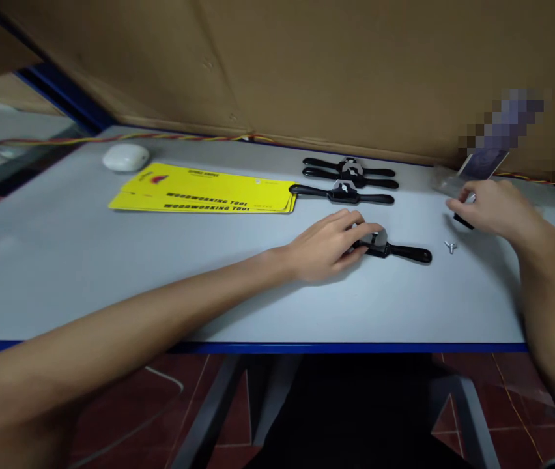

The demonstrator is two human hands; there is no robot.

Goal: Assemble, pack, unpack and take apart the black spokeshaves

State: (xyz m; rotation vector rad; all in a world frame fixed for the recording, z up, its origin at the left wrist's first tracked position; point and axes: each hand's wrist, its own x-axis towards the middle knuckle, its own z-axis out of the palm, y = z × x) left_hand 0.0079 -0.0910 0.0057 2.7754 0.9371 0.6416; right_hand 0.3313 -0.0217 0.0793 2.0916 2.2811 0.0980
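My left hand (329,244) grips the left side of a black spokeshave (409,253) lying on the table. Its fingers curl over the tool's middle, beside a grey metal blade (379,238), and hide the left handle. Off to the right, my right hand (499,207) is pinched closed on a small silver metal piece (471,197), mostly covered by the fingers. A small black part (463,222) shows just under those fingertips; whether it is held too I cannot tell. Between the hands lies a silver wing screw (450,247).
Several black spokeshaves (343,191) with blades lie in a row behind my left hand. Overlapping yellow cards (204,190) and a white rounded case (126,157) are to the left. A clear plastic bag (446,180) and a propped-up phone-like object (485,163) stand behind my right hand.
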